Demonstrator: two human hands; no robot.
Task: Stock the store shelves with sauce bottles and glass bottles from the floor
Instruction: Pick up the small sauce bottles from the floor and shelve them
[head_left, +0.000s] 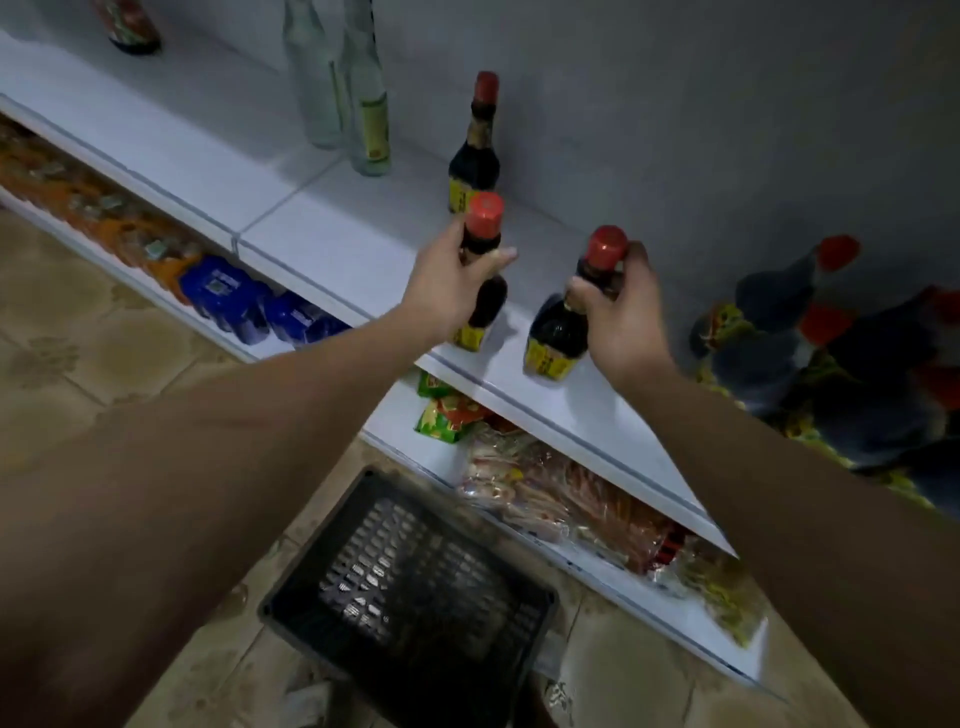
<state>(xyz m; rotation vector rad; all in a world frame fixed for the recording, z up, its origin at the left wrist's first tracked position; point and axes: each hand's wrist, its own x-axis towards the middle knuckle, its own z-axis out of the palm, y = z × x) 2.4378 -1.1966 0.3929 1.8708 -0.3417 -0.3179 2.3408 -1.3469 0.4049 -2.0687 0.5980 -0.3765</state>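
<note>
Gripped by their necks, 2 sauce bottles are held at the shelf (363, 244) front: one (480, 280) in the left hand (452, 291), one (566, 322) in the right hand (623, 312). Nudged rearward, the bottle behind (475, 150) could be toppled.

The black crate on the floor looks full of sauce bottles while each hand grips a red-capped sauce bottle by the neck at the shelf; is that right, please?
Not quite: the head view shows the black crate empty, its slotted bottom bare. The rest holds: the left hand and right hand each grip a red-capped sauce bottle by the neck at the shelf.
</note>
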